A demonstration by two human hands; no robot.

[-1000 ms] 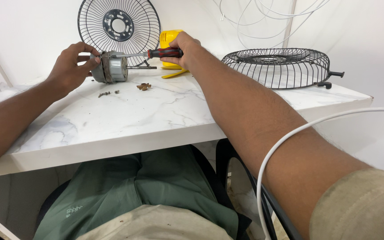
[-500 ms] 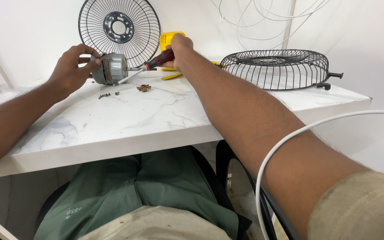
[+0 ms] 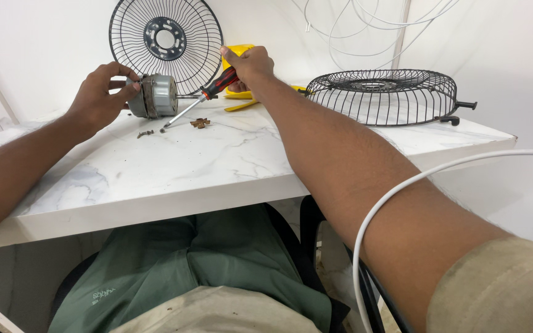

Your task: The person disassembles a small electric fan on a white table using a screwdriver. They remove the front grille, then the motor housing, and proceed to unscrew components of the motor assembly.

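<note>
The grey fan motor [image 3: 153, 95] sits at the back of the white marble table [image 3: 217, 160], gripped by the left hand [image 3: 99, 95] with fingers curled around it, while the right hand [image 3: 251, 63] closes on a red-and-black screwdriver [image 3: 200, 102], tip down near small screws [image 3: 145, 132], before the upright fan guard [image 3: 165, 43].

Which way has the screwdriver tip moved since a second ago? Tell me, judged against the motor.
Yes. The screwdriver in the right hand lay level toward the motor; now it tilts, its tip down at the table near the loose screws.
</note>
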